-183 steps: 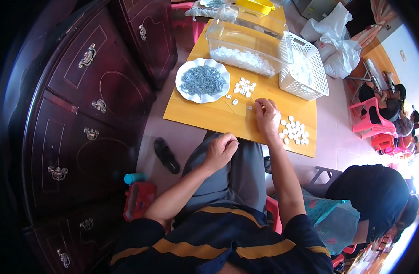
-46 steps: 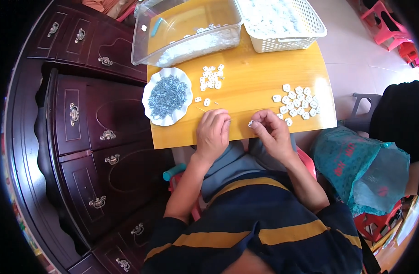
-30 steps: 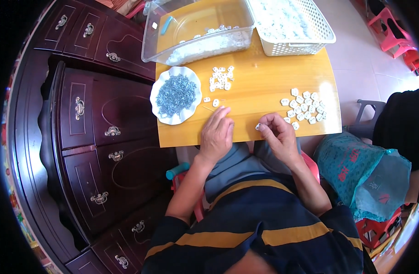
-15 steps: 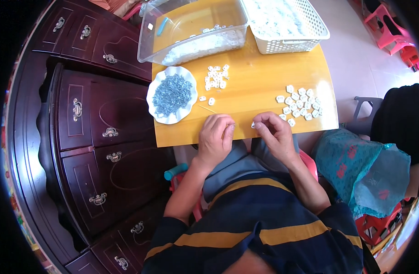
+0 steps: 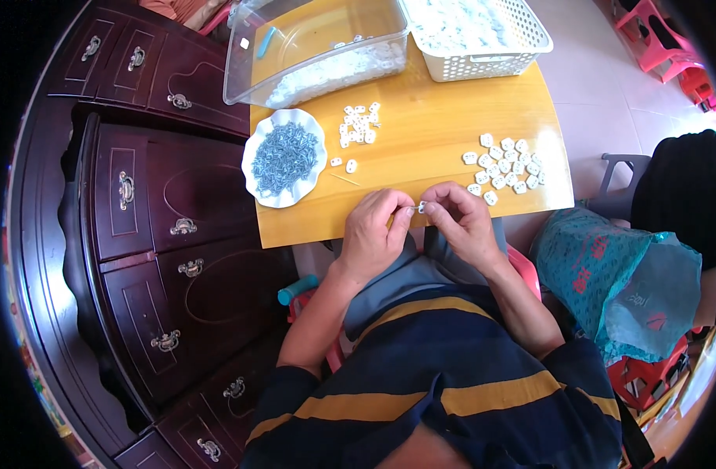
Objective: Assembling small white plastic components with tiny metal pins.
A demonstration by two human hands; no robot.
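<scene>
Just over the near edge of the wooden table [image 5: 420, 117], my two hands are close together. My left hand [image 5: 372, 233] pinches a tiny thin metal piece between thumb and forefinger. In the fingertips of my right hand [image 5: 465, 225] is a small white plastic piece [image 5: 422, 207], right against the tip of the metal one. A wavy-rimmed white dish [image 5: 297, 197], heaped with small grey metal pieces [image 5: 283, 159], stands at the left. Small white plastic pieces lie in one group [image 5: 358, 125] beside the dish and another group [image 5: 510, 166] at the right.
A clear plastic bin [image 5: 315, 84] and a white perforated basket [image 5: 483, 68], both holding white pieces, stand at the far side. A thin stick [image 5: 344, 180] lies near the dish. Dark wooden drawers [image 5: 162, 187] rise at the left. A teal bag [image 5: 576, 258] sits at the right.
My hands have come together, bringing the metal piece up to the white piece. The whole view has shifted slightly.
</scene>
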